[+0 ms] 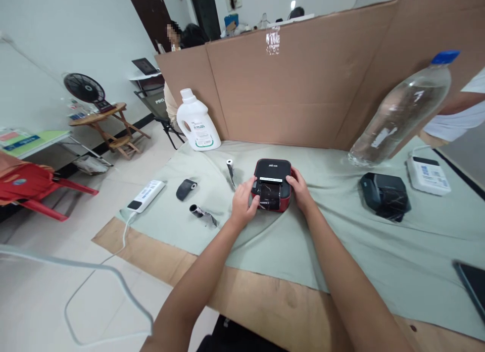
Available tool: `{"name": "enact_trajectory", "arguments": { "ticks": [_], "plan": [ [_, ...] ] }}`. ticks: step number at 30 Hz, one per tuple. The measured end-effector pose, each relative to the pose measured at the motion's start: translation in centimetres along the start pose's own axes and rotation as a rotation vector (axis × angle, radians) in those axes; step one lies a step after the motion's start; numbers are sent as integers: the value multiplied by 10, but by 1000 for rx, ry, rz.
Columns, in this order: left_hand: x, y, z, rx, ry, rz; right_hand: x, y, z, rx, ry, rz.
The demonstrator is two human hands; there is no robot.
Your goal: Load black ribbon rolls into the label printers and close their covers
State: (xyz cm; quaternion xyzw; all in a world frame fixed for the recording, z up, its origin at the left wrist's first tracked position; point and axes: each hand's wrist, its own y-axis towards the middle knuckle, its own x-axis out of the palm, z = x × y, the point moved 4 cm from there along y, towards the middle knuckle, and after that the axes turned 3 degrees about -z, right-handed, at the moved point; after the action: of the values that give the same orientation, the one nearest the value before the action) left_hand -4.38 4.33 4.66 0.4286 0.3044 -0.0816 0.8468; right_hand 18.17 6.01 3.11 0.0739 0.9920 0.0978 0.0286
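A small black-and-red label printer (pixel 273 171) sits on the green cloth with its lid down, and dark glossy material shows at its front. Against its left side is my left hand (pixel 243 203), fingers along the edge and thumb near the front corner. My right hand (pixel 301 189) grips the opposite side, its fingers partly hidden. To the left lie a paper roll with a dark strip (pixel 230 166), a black roll (pixel 186 188) and another dark-and-white roll (pixel 204 214). Off to the right is a second black device (pixel 384 194) with a dark wrapped front.
A cardboard screen (pixel 288 89) stands along the back. Before it are a white detergent bottle (pixel 197 123) and a large tilted water bottle (pixel 405 109). White power strips (pixel 147 195) lie at both sides. A dark tablet-like object (pixel 472 286) is at right. People are beyond the screen.
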Motion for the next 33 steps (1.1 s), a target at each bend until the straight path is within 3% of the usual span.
{"name": "enact_trajectory", "arguments": {
  "ticks": [3,8,25,29,33],
  "plan": [
    [1,0,-2,-17,-4,-7,5,-3,-2,-93,-9,59],
    [2,0,-3,-13,-52,20,9,-5,-2,-131,-11,69],
    [4,-9,-4,-51,-85,-27,-1,-37,10,16,-123,176],
    [-9,-2,-4,-98,-96,72,0,-36,8,11,-115,183],
    [-38,31,-32,-303,23,191,0,-35,7,8,-122,189]
  ]
}}
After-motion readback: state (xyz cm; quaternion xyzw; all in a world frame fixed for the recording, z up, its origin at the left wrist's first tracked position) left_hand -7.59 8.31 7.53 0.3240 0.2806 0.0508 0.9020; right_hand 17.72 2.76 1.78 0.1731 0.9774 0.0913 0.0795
